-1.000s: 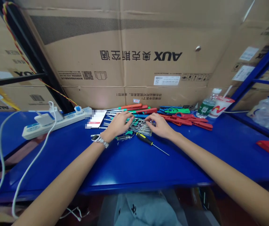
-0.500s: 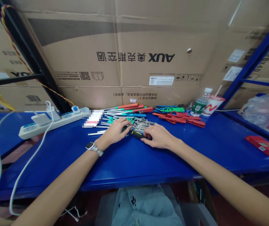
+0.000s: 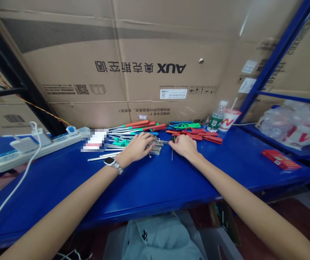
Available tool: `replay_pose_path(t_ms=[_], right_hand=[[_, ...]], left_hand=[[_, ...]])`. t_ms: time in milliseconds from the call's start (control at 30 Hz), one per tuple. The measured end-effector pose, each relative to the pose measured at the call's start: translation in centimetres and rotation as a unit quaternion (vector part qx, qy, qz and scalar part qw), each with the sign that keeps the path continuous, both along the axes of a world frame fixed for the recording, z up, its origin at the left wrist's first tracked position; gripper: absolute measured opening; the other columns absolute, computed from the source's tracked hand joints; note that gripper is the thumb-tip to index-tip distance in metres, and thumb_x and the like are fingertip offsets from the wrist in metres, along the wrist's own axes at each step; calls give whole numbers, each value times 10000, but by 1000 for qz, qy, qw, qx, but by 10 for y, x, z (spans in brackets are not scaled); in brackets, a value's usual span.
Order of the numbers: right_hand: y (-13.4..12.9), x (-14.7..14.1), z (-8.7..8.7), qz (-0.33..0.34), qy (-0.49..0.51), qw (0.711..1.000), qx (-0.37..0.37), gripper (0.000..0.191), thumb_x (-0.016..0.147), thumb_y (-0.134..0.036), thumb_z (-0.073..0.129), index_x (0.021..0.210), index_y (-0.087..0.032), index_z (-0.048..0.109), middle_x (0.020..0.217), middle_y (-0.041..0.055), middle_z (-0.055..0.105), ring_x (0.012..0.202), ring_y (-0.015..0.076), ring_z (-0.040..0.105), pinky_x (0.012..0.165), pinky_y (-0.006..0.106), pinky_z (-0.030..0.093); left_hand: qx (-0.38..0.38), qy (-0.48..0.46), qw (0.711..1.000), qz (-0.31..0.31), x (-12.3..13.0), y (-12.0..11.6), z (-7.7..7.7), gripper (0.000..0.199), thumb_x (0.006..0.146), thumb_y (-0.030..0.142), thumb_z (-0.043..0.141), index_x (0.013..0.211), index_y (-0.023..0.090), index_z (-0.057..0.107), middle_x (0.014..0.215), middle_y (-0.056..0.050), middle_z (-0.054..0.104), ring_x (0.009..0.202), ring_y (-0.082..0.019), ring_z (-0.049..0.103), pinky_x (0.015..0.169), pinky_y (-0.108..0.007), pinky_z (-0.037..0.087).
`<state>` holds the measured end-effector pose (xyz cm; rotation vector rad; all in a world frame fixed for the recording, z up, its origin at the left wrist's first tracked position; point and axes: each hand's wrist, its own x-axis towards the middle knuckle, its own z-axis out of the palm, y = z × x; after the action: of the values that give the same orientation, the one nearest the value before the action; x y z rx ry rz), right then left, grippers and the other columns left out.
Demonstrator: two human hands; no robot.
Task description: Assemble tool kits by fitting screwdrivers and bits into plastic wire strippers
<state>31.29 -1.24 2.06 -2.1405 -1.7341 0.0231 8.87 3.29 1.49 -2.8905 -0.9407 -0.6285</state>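
My right hand (image 3: 184, 145) is closed around a screwdriver (image 3: 173, 138) with a black and yellow handle; its thin shaft points down toward the table. Left of it, my left hand (image 3: 139, 146), with a watch (image 3: 110, 161) on the wrist, rests over a pile of slim metal tools (image 3: 156, 148). The left fingers are curled together at the pile, and what they grip is hidden. Green-handled tools (image 3: 120, 143) lie beside the left hand. Screwdrivers with red and orange handles (image 3: 144, 123) lie behind it.
Red clamp-like tools (image 3: 209, 137) and green ones (image 3: 190, 125) lie right of my hands. A bottle (image 3: 216, 117) and a paper cup (image 3: 229, 120) stand behind them. A power strip (image 3: 35, 150) sits left on the blue table (image 3: 144, 191). A red box (image 3: 281, 159) lies right; cardboard (image 3: 144, 86) stands behind.
The screwdriver, which lay flat by my right hand, is now raised in it with its shaft pointing down. My left hand stays over the metal tools. The view has swung right.
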Motion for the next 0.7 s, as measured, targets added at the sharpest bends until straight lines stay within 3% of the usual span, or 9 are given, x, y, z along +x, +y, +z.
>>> replay_pose_path(t_ms=[100,200,433,567,700], right_hand=[[1,-1,-3,8,-13,1000,-20,310,886,-453,583,767,-204,724,897,136,774,915,304,738,762,382,527],[1,-4,-7,16,-16,999,-34,316,905,-459,563,828,-203,732,947,139,777,965,304,739,791,385,531],[0,-2,-10,51,-16,998,-24,383,964,-523,497,849,-214,691,937,113,771,914,289,729,747,370,508],[-5,22,-6,64,-8,998,13,237,986,-329,462,967,-223,673,956,81,756,894,251,700,738,346,486],[-4,62,-5,86,-82,990,77,187,916,-231,553,1060,-187,663,1136,128,696,1108,300,598,870,396,479]], left_hand=[[-11,41,999,-26,23,4,1,443,1072,416,336,1365,235,614,1442,-107,615,1341,-319,517,1071,-500,390],[-3,76,997,-17,36,6,-3,470,1073,429,318,1345,229,645,1389,-117,659,1307,-326,555,1076,-499,364],[27,82,995,40,31,10,-9,480,1071,441,310,1366,222,620,1393,-143,630,1303,-349,537,1038,-507,381],[32,53,997,41,46,15,-2,401,1066,359,354,1300,195,635,1333,-152,631,1254,-337,558,1040,-501,401],[35,28,999,24,81,20,8,291,1037,280,442,1201,177,659,1249,-141,660,1241,-322,562,1053,-487,422]])
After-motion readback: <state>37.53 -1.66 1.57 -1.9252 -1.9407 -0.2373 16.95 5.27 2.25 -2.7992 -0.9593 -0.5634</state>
